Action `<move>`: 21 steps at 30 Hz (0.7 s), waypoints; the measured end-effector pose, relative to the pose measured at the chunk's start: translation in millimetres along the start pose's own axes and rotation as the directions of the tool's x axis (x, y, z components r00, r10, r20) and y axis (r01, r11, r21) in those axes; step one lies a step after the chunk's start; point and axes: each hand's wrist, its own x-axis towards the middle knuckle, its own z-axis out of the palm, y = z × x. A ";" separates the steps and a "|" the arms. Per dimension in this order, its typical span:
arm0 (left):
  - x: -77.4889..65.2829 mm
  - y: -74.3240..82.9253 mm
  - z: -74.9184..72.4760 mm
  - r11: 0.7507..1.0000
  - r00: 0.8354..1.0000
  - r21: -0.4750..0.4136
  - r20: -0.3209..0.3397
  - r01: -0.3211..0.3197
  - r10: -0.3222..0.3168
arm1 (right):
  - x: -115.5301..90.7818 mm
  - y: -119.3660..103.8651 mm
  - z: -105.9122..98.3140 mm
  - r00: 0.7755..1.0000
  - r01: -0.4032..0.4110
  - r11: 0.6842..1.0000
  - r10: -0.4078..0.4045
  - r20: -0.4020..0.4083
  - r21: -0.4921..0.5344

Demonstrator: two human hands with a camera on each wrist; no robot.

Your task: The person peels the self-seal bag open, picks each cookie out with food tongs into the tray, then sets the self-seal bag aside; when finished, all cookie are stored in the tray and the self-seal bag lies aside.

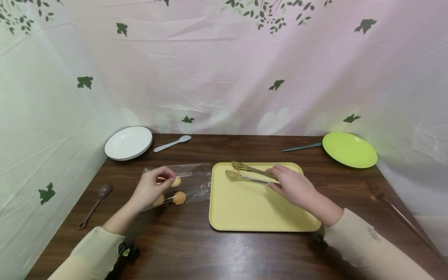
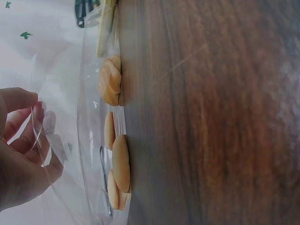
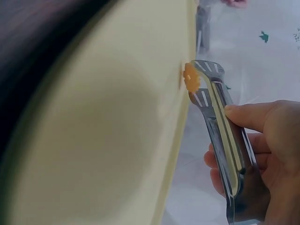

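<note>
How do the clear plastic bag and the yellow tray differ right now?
The clear plastic bag is see-through and wrinkled; the yellow tray is opaque and smooth.
The left hand pinches the bag, whereas no hand grips the tray; the right hand holds tongs above it.
Several cookies lie in the bag, while at the tray one scalloped cookie shows at the tongs' tips.
Both rest on the wooden table.

Cookies point(image 1: 160, 200) partly hidden, tray point(image 3: 98, 136) cropped and blurred in right wrist view
</note>
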 end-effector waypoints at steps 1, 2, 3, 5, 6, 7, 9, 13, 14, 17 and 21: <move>-0.1 -0.3 0.0 1.000 1.000 -0.001 -0.001 0.000 0.000 | -1.3 1.6 1.3 1.000 -0.004 1.000 0.004 0.005 0.000; -0.1 -0.5 0.0 1.000 1.000 -0.002 -0.001 0.001 -0.001 | -2.3 3.1 2.7 1.000 -0.006 1.000 0.006 0.010 -0.002; -0.2 -0.4 -0.1 1.000 1.000 -0.004 -0.001 0.002 -0.002 | -3.3 4.1 3.9 1.000 -0.009 1.000 0.009 0.014 -0.004; -0.1 -0.7 0.1 1.000 1.000 -0.004 -0.001 0.001 -0.001 | -4.5 5.8 6.0 1.000 -0.008 1.000 0.008 0.017 -0.005; -0.1 -0.8 0.1 1.000 1.000 -0.006 -0.002 0.000 0.000 | -4.7 6.2 6.9 1.000 -0.007 1.000 0.007 0.018 -0.005; 0.1 -0.8 0.3 1.000 1.000 -0.005 -0.001 -0.001 0.001 | -4.9 6.8 7.7 1.000 -0.005 1.000 0.005 0.018 -0.004; 0.2 -0.6 0.5 1.000 1.000 -0.004 0.001 -0.001 0.001 | -4.8 7.0 8.7 1.000 0.002 1.000 -0.002 0.011 0.007; -0.2 -0.6 0.3 1.000 1.000 -0.008 0.008 0.004 -0.004 | -1.3 3.5 8.7 1.000 0.020 0.999 -0.019 -0.016 0.026; -0.4 -0.5 0.1 1.000 1.000 -0.011 0.009 0.006 -0.006 | 0.5 1.3 8.3 0.999 0.026 0.999 -0.025 -0.026 0.033; -0.8 -0.1 -0.5 1.000 1.000 -0.019 0.013 0.007 -0.007 | 7.3 -9.4 6.5 0.999 0.044 0.997 -0.042 -0.034 0.057; -0.4 1.5 -1.2 1.000 1.000 -0.031 0.010 0.003 -0.002 | 19.9 -28.2 7.9 0.997 0.076 0.994 -0.076 -0.002 0.082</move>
